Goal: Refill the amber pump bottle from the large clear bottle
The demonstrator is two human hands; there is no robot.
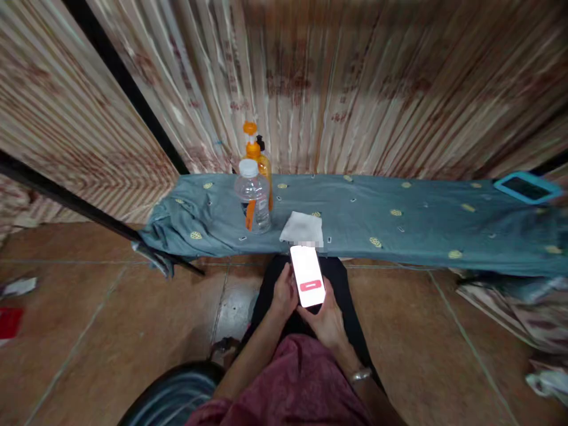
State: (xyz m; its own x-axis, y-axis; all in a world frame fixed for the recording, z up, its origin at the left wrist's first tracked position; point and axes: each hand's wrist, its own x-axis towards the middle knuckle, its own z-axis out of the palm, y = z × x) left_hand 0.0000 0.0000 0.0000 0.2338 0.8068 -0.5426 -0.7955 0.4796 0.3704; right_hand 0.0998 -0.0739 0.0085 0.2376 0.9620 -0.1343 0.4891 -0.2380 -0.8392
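no readable text | phone (307,275): white screen, red bar, any lettering too small to read | bottle (253,198): orange label strip, print illegible | orange bottle (261,160): no legible label | curtain (355,89): reddish marks, blurred, unreadable

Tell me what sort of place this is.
Probably a room in a home. Patterned curtains hang behind a low surface draped in a blue-grey cloth, the floor is brown tile, and both hands, left hand and right hand, hold a phone.
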